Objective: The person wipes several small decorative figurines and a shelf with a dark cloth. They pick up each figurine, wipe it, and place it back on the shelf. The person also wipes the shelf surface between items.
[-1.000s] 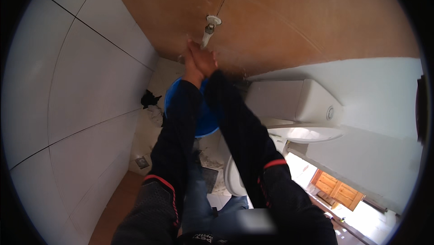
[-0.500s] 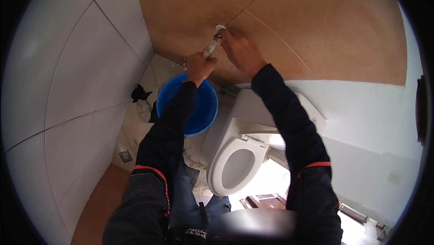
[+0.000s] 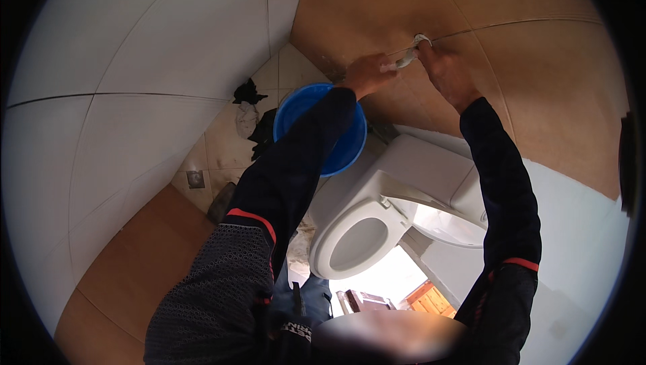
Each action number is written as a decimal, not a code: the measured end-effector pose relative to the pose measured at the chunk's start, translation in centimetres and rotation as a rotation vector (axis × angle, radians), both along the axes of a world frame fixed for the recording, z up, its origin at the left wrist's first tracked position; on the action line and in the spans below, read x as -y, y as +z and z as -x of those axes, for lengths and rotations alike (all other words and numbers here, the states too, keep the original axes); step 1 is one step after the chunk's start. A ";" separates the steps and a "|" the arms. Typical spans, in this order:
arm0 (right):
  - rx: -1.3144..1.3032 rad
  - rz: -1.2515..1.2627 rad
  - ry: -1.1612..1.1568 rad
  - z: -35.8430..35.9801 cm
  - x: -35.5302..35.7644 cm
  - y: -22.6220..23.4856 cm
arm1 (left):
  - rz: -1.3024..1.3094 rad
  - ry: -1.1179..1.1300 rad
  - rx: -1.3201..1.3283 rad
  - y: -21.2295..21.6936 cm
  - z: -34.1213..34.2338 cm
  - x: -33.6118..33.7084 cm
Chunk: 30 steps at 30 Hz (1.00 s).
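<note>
A short whitish, tap-like fitting [image 3: 406, 60] juts from the brown wall, with a round pale collar [image 3: 420, 39] against the tiles. My left hand [image 3: 369, 74] is closed around its outer end. At the wall end, beside the collar, my right hand [image 3: 449, 74] has its fingers curled onto the fitting; the fingertips are partly hidden. Below my left forearm stands a blue bucket [image 3: 358, 137], part of its inside covered by my sleeve.
A white toilet with its seat [image 3: 328, 252] stands under my arms. Black cloth [image 3: 246, 92] and a pale cloth [image 3: 247, 120] lie on the floor by the bucket. A small square drain [image 3: 195, 179] sits in the floor near the white tiled wall [image 3: 161, 55].
My view has turned, so the wall, bucket and toilet appear shifted and rotated. Both hands stay at the fitting, the left at its outer end and the right near the collar.
</note>
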State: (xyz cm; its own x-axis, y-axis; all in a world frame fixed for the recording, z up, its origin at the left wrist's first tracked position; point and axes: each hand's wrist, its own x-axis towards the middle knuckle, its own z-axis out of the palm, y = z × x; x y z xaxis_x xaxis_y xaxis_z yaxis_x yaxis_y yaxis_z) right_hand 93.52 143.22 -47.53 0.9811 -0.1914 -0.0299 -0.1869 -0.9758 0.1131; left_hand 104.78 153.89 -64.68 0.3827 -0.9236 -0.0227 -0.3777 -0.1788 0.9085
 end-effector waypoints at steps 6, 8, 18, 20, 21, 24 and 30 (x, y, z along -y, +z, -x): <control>0.038 0.176 -0.453 -1.9 -3.3 -1.6 | -0.196 0.115 -0.393 -9.5 -0.4 -15.0; 0.108 0.177 -0.479 -2.6 -3.9 -1.8 | -0.261 0.289 -0.327 -13.3 -1.3 -23.3; -0.051 0.036 -0.191 -1.7 -1.9 1.4 | -1.492 0.004 -0.166 -15.8 -2.6 -70.6; -0.067 0.035 -0.202 -1.9 -1.8 1.1 | -1.391 0.127 -0.247 -15.0 -0.8 -76.5; -0.058 0.041 -0.238 -2.0 -1.9 0.9 | -1.407 0.182 -0.329 -14.6 0.3 -78.8; -0.069 0.048 -0.364 -2.1 -2.2 0.0 | -1.450 0.346 -0.581 -13.3 4.2 -82.7; -0.069 0.217 -0.414 -2.4 -2.0 -2.1 | -1.306 0.502 -0.721 -9.8 11.4 -80.1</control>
State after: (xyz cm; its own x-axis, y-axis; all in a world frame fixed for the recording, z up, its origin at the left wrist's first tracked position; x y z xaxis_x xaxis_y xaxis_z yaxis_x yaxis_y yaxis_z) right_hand 95.89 145.20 -49.63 0.8180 -0.5751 -0.0084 -0.5402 -0.7733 0.3319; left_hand 93.33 234.02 -74.48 0.1889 0.0921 -0.9777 0.3870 -0.9220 -0.0121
